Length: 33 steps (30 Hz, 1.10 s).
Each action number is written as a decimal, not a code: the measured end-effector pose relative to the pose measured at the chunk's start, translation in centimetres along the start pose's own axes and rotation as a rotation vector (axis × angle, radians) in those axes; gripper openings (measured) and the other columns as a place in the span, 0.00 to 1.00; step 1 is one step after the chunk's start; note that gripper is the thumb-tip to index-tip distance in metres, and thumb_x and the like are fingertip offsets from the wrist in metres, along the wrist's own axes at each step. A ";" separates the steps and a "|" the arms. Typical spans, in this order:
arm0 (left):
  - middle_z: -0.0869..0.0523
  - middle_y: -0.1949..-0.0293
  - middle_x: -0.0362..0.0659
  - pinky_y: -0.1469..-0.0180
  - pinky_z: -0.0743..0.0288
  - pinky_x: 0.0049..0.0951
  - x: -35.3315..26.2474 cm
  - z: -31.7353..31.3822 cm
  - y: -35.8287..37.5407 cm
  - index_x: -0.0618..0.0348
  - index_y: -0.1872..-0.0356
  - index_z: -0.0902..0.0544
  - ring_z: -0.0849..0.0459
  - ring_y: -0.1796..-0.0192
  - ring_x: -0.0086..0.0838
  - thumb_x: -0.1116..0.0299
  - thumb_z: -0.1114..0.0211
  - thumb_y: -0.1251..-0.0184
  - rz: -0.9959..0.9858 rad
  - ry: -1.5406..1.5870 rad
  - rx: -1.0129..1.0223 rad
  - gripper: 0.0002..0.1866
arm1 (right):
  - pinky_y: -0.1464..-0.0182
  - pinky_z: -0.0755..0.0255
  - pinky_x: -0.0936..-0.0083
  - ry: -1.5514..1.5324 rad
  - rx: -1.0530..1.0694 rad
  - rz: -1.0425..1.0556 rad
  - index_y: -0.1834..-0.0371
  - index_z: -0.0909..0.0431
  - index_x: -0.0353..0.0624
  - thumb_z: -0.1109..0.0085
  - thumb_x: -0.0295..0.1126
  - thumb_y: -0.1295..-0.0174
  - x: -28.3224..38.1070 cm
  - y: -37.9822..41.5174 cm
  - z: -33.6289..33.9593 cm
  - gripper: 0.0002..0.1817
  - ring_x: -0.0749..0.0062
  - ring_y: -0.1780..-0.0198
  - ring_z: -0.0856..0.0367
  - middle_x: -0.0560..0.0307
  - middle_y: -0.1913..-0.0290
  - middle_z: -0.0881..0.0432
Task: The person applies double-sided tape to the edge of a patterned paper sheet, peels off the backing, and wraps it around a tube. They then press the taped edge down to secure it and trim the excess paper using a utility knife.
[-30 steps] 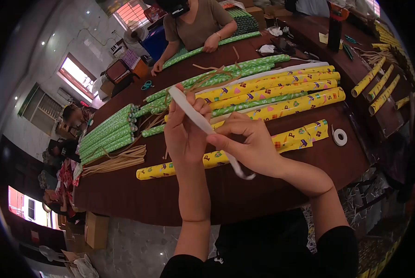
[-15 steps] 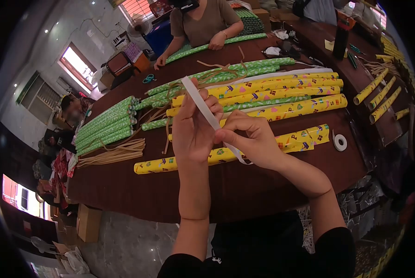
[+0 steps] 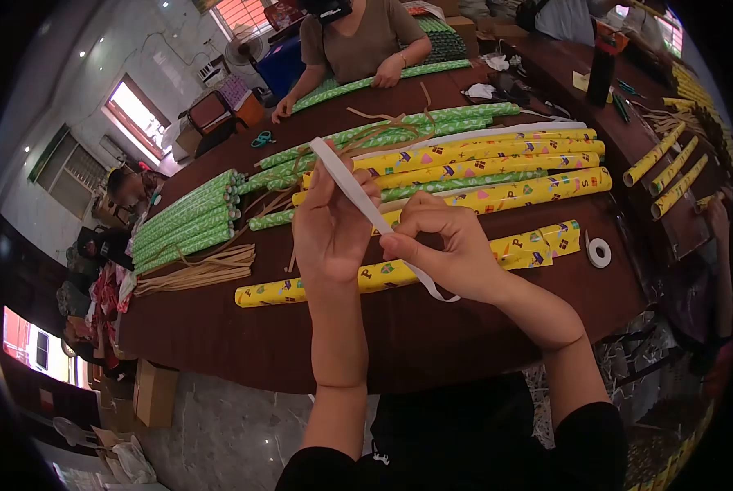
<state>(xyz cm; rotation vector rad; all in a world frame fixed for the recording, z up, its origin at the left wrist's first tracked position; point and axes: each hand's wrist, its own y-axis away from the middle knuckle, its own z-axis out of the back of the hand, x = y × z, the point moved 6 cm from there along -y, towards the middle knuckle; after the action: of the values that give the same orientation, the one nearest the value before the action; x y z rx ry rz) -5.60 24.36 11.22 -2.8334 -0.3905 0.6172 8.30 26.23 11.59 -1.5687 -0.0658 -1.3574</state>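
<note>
A strip of white tape [image 3: 352,188] slants across in front of me, its lower end curling loose under my right hand. My left hand [image 3: 330,233], palm toward me, grips the upper part with curled fingers. Lower down, the thumb and forefinger of my right hand [image 3: 448,245] pinch the strip. Behind both wrists lies a roll of yellow printed wrapping paper [image 3: 272,292], partly hidden by my arms. A roll of white tape [image 3: 599,253] lies flat on the table near that paper's right end.
More yellow rolls [image 3: 546,182] and green rolls [image 3: 182,221] lie across the dark table [image 3: 211,348], with tan paper strips [image 3: 207,270] at left. Teal scissors [image 3: 263,139] rest farther back. A co-worker [image 3: 354,41] opposite handles a green roll [image 3: 415,74]. A side table [image 3: 669,233] holds yellow tubes.
Both hands keep hold of the tape strip. Its upper end has shifted slightly left and its loose lower end has swung right. At the right edge, another person's hand has appeared by the yellow tubes.
</note>
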 end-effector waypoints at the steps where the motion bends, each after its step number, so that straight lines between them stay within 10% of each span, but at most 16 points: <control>1: 0.27 0.58 0.42 0.51 0.33 0.31 -0.3 0.0 -0.1 0.58 0.38 0.29 0.30 0.58 0.29 0.76 0.52 0.27 0.003 0.046 0.076 0.18 | 0.56 0.36 0.79 -0.007 0.003 -0.007 0.73 0.15 0.41 0.35 0.31 0.37 0.0 0.0 0.1 0.08 0.79 0.65 0.30 0.64 0.75 0.21; 8: 0.27 0.59 0.42 0.52 0.33 0.31 1.0 0.2 -0.2 0.58 0.37 0.29 0.30 0.59 0.29 0.73 0.50 0.25 0.070 0.104 0.111 0.17 | 0.56 0.36 0.78 0.014 -0.021 -0.060 0.73 0.15 0.42 0.34 0.32 0.38 -1.4 -0.4 0.2 0.08 0.79 0.66 0.31 0.65 0.76 0.21; 10: 0.24 0.65 0.37 0.58 0.29 0.31 1.0 0.2 0.0 0.56 0.51 0.26 0.27 0.63 0.26 0.67 0.43 0.25 -0.003 -0.162 -0.088 0.08 | 0.57 0.35 0.78 0.025 -0.031 -0.045 0.73 0.15 0.42 0.33 0.33 0.38 -1.9 -0.5 0.2 0.08 0.79 0.66 0.31 0.65 0.76 0.21; 21: 0.21 0.55 0.43 0.48 0.28 0.33 1.5 -0.1 0.7 0.60 0.40 0.28 0.23 0.54 0.30 0.67 0.48 0.23 -0.031 -0.242 -0.135 0.16 | 0.55 0.35 0.72 0.230 -0.105 0.103 0.72 0.15 0.44 0.33 0.35 0.40 -0.6 -0.9 1.7 0.08 0.69 0.64 0.29 0.62 0.76 0.21; 33: 0.17 0.48 0.50 0.38 0.25 0.35 1.6 -3.3 0.8 0.67 0.39 0.32 0.18 0.44 0.31 0.79 0.39 0.31 -0.103 -0.454 0.104 0.21 | 0.63 0.30 0.82 -0.553 -0.013 -0.207 0.70 0.15 0.37 0.40 0.40 0.31 -0.4 -0.1 3.2 0.17 0.82 0.68 0.23 0.61 0.69 0.17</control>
<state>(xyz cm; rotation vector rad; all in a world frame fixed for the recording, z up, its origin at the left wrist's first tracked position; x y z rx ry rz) -2.56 23.58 13.35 -2.5385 -0.5542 1.2212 10.38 28.72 11.88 -1.9496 -0.5708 -1.0374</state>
